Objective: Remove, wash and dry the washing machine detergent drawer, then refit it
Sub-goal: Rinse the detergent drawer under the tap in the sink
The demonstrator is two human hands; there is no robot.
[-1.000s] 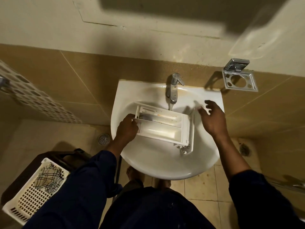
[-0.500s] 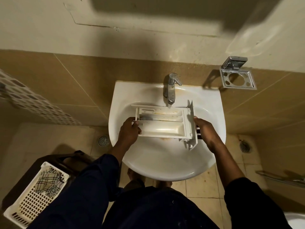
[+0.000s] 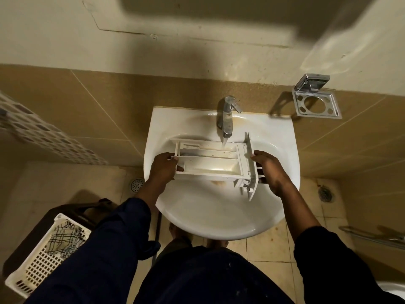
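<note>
Drawer (image 3: 210, 163) over sink (image 3: 219, 224), tap (image 3: 226, 117) at 12 o'clock. Left hand (image 3: 164, 168) grips 9 o'clock end, right hand (image 3: 270, 171) 3 o'clock panel; fingers (image 3: 167, 155) curled on it.

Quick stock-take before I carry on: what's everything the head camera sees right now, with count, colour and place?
detergent drawer: one, white, stained inside, held over the basin under the tap
sink: one, white, centre, against the tiled wall
tap: one, chrome, at the sink's back rim
tumbler holder: one, chrome, on the wall right of the sink
plastic basket: one, white, lower left, checked cloth inside
floor drains: two, grey, one left of the sink, one right
rail: one, metal, lower right
left hand: one, grips the drawer's left end
right hand: one, holds the drawer's front-panel end
</note>
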